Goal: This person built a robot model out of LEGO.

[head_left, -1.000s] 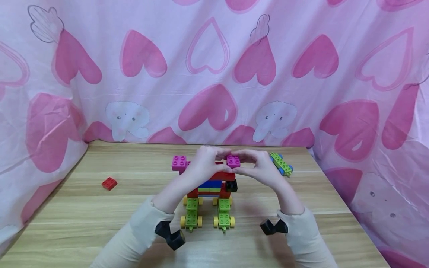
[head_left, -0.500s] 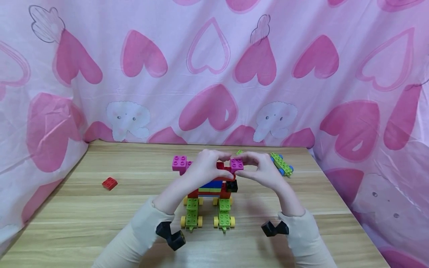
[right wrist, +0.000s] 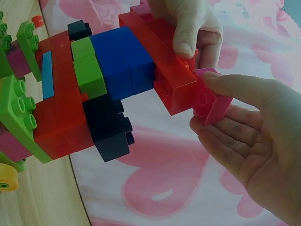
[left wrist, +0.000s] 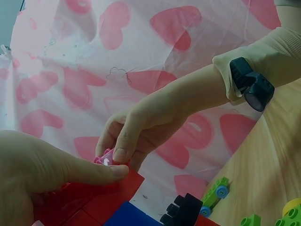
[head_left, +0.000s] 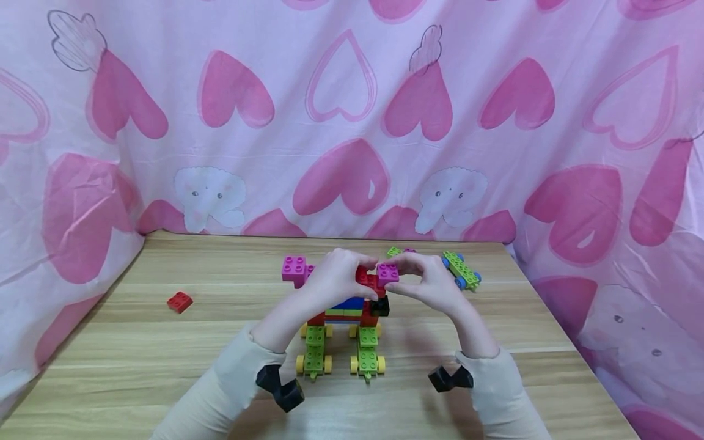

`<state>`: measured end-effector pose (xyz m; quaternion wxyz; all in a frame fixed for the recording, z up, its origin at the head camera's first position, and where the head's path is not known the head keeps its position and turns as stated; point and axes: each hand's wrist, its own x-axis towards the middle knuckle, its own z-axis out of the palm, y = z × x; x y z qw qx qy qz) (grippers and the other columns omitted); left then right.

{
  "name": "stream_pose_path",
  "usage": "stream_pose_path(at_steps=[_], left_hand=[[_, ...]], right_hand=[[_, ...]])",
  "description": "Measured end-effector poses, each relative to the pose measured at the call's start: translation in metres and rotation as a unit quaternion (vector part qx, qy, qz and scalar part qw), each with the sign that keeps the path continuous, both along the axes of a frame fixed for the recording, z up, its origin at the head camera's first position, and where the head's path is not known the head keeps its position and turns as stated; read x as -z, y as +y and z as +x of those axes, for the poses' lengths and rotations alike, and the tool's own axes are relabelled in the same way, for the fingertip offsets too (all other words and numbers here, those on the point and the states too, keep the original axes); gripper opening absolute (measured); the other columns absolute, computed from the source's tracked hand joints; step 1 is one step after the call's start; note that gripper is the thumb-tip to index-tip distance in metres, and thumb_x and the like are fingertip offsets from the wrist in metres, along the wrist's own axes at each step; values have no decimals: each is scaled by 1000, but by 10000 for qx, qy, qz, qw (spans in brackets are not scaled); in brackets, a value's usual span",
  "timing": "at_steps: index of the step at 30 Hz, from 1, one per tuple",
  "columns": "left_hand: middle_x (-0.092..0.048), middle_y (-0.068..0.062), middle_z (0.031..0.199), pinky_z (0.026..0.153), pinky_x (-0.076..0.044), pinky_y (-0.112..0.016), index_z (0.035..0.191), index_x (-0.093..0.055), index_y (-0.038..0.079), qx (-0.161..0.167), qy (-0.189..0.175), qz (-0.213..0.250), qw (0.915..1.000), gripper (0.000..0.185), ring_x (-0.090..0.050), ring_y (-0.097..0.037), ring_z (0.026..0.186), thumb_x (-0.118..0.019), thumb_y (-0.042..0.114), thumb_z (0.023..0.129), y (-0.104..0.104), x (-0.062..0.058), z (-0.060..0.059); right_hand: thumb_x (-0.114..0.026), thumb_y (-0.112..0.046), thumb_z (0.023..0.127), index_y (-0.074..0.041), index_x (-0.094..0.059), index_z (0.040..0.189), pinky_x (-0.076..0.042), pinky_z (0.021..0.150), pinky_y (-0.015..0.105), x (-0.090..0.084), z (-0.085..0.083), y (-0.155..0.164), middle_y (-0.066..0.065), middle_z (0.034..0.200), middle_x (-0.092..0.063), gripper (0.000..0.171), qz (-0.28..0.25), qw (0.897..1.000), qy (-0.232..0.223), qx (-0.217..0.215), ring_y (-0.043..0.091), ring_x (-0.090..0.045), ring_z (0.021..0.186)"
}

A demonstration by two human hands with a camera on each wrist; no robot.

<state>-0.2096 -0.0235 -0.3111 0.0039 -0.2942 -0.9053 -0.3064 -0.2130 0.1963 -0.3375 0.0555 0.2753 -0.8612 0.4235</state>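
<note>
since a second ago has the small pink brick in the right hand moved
Yes. The small pink brick, pinched by the right hand, has come down slightly, from above the red top brick to sitting against it, judged against the loose red brick on the table.

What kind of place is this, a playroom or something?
Probably a small tabletop play or recording corner, not a full playroom. A wooden table is walled in by a pink heart-print cloth, and two hands work on a toy brick model, with loose bricks nearby.
</note>
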Motion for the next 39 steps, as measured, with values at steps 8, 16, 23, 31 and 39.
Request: stream_pose_path(at_steps=[8, 16, 23, 31, 39], left_hand=[[-73, -8, 114, 86, -56, -33, 123, -69, 8, -94, 42, -58, 9999, 52, -66, -23, 105, -85, 23, 76, 1, 2, 1], [-73, -7, 112, 82, -55, -31, 122, -69, 8, -125, 8, -201, 9997, 52, -65, -21, 99, -86, 23, 75, 1, 1, -1], [-73, -7, 111, 77, -56, -28, 120, -70, 8, -156, 41, -285, 9995, 52, -66, -21, 97, -87, 23, 73, 2, -1, 0], [-74, -6, 108, 72, -54, -24, 118, -71, 8, -167, 130, -308, 9993, 49, -66, -19, 93, -87, 22, 73, 3, -1, 1], [-74, -6, 107, 75, -53, -27, 118, -71, 8, -184, 92, -272, 9994, 50, -65, -19, 92, -87, 22, 73, 2, 0, 0]], right_hand=[[-81, -13, 80, -6, -69, 112, -58, 87, 39, 2, 2, 2, 5, 100, -73, 35, -97, 9999, 108, -53, 15, -69, 94], [-82, -14, 79, -6, -69, 113, -57, 88, 33, 2, 4, 1, 6, 102, -73, 37, -46, 10000, 42, 15, 18, -69, 96], [-82, -15, 79, -8, -69, 114, -57, 89, 37, 1, 5, -1, 4, 104, -73, 38, 35, 9998, -165, 88, 19, -69, 98], [-81, -16, 81, -6, -70, 114, -57, 90, 40, -1, 5, -1, 7, 104, -73, 37, 165, 9998, -77, 24, 21, -69, 98], [-81, -16, 80, -7, -71, 112, -56, 91, 41, -3, 3, -3, 5, 103, -73, 35, 356, 9993, 61, -97, 19, -69, 97]])
